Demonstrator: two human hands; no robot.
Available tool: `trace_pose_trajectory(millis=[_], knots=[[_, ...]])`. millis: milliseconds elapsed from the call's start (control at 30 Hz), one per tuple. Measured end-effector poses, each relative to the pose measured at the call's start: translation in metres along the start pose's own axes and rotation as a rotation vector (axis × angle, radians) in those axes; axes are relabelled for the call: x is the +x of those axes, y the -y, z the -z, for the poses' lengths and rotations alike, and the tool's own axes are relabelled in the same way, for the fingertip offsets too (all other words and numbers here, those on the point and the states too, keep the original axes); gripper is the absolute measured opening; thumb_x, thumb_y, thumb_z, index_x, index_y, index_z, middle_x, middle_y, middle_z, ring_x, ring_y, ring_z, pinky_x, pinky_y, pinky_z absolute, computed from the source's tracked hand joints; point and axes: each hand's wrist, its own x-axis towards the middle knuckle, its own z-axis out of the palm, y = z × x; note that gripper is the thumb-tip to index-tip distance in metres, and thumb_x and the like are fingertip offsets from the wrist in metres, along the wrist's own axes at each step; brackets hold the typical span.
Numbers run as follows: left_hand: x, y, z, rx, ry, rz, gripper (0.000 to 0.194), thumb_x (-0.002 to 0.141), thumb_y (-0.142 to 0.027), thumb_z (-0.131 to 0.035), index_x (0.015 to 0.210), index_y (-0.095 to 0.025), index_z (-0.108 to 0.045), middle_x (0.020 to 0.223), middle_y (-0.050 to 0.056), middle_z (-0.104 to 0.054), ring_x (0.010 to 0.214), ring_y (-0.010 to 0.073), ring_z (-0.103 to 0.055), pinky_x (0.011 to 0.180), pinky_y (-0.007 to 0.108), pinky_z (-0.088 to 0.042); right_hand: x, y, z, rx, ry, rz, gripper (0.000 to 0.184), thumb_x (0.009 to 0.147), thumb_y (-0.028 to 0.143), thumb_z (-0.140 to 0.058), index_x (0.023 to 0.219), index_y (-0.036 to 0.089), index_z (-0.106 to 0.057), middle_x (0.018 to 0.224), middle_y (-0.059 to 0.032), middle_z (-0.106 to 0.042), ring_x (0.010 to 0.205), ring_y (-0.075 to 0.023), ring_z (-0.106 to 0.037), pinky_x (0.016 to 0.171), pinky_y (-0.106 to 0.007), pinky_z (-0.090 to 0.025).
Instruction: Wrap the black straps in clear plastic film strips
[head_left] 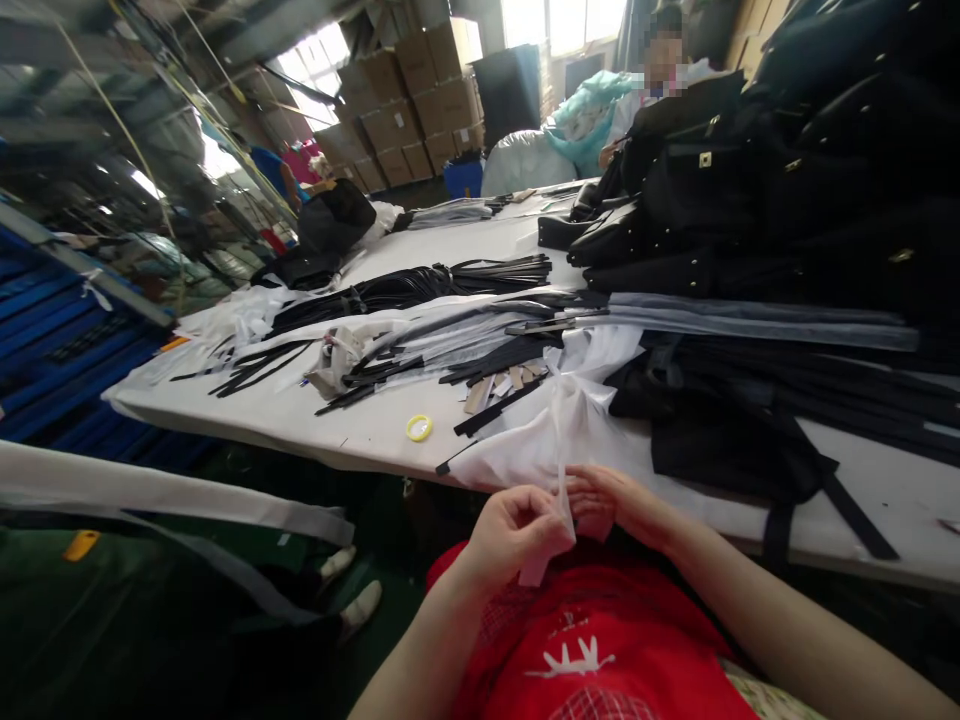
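Observation:
A thin, whitish translucent plastic bag or sheet (566, 425) lies crumpled over the table's near edge and rises to a gathered edge close to my body. My left hand (517, 532) is closed, pinching that gathered edge between thumb and fingers. Beside it, my right hand (616, 502) has its fingers stretched out flat against the other side of the plastic. A black fabric bag piece (731, 445) with long straps lies just right of the plastic. Small beige and grey pieces (499, 385) are scattered beyond it.
Bundled black strips (420, 285) stretch across the white table (375, 430). A yellow ring of tape (419, 428) sits near the front edge. Black bags (712, 210) pile high at the right. A person (660, 75) is behind them; cartons (412, 100) stand at the back.

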Motion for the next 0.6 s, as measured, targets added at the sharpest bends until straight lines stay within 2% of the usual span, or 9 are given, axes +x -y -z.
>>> trace_pose_trajectory(millis=[100, 233, 267, 333, 400, 467, 533, 600], knots=[[-0.03, 0.015, -0.001, -0.041, 0.08, 0.086, 0.032, 0.07, -0.037, -0.082, 0.068, -0.015, -0.06, 0.07, 0.005, -0.067, 0.063, 0.0136, -0.06, 0.059, 0.024, -0.047, 0.043, 0.006, -0.011, 0.137, -0.059, 0.008, 0.041, 0.09, 0.053, -0.056, 0.097, 0.015, -0.067, 0.1, -0.015, -0.073, 0.086, -0.022, -0.071, 0.076, -0.034, -0.058], [-0.05, 0.04, 0.023, 0.245, 0.227, 0.248, 0.027, 0.072, -0.037, -0.08, 0.07, -0.014, -0.068, 0.076, 0.007, -0.071, 0.068, 0.0161, -0.063, 0.064, 0.025, -0.048, 0.077, 0.018, -0.009, 0.13, -0.214, 0.146, 0.029, 0.087, 0.048, -0.061, 0.085, 0.018, -0.062, 0.073, -0.0047, -0.068, 0.059, -0.0133, -0.061, 0.056, -0.024, -0.051], [-0.05, 0.045, 0.031, 0.324, 0.214, 0.272, 0.027, 0.072, -0.04, -0.079, 0.073, -0.014, -0.071, 0.077, 0.007, -0.072, 0.07, 0.0172, -0.064, 0.066, 0.026, -0.049, 0.079, 0.019, -0.011, 0.11, -0.228, 0.172, 0.03, 0.085, 0.048, -0.064, 0.082, 0.019, -0.06, 0.068, -0.0019, -0.065, 0.055, -0.0118, -0.058, 0.053, -0.022, -0.049], [-0.042, 0.05, 0.044, 0.392, 0.049, 0.256, 0.034, 0.076, -0.048, -0.074, 0.083, -0.015, -0.074, 0.083, 0.008, -0.074, 0.079, 0.02, -0.067, 0.072, 0.029, -0.051, 0.074, 0.016, -0.018, 0.049, -0.226, 0.213, 0.033, 0.078, 0.05, -0.071, 0.075, 0.019, -0.058, 0.06, 0.0013, -0.06, 0.052, -0.0102, -0.052, 0.05, -0.021, -0.043], [-0.025, 0.05, 0.05, 0.292, -0.149, 0.174, 0.047, 0.078, -0.059, -0.068, 0.094, -0.015, -0.074, 0.095, 0.01, -0.075, 0.09, 0.0228, -0.068, 0.08, 0.032, -0.052, 0.059, 0.007, -0.029, -0.032, -0.183, 0.227, 0.035, 0.071, 0.046, -0.078, 0.067, 0.019, -0.057, 0.056, 0.0025, -0.057, 0.051, -0.0099, -0.048, 0.05, -0.021, -0.039], [-0.004, 0.046, 0.048, 0.14, -0.187, 0.11, 0.054, 0.077, -0.063, -0.067, 0.098, -0.013, -0.073, 0.098, 0.012, -0.075, 0.094, 0.0237, -0.068, 0.083, 0.033, -0.052, 0.039, -0.005, -0.041, -0.259, -0.121, 0.281, 0.03, 0.071, 0.04, -0.078, 0.062, 0.018, -0.059, 0.056, 0.0025, -0.057, 0.053, -0.0109, -0.048, 0.052, -0.023, -0.038], [0.017, 0.041, 0.04, 0.056, -0.181, 0.08, 0.05, 0.07, -0.058, -0.077, 0.091, -0.012, -0.073, 0.088, 0.01, -0.075, 0.084, 0.021, -0.068, 0.077, 0.03, -0.052, 0.02, -0.017, -0.048, -0.608, -0.074, 0.364, 0.021, 0.077, 0.034, -0.07, 0.064, 0.019, -0.061, 0.061, 0.0018, -0.061, 0.058, -0.0127, -0.052, 0.057, -0.025, -0.04], [0.034, 0.038, 0.031, 0.027, -0.27, 0.049, 0.044, 0.063, -0.051, -0.083, 0.08, -0.012, -0.072, 0.076, 0.006, -0.073, 0.07, 0.0165, -0.065, 0.068, 0.027, -0.051, 0.005, -0.023, -0.046, -0.92, -0.066, 0.411, 0.019, 0.083, 0.031, -0.061, 0.068, 0.02, -0.062, 0.064, 0.0013, -0.063, 0.06, -0.014, -0.054, 0.059, -0.026, -0.04]])
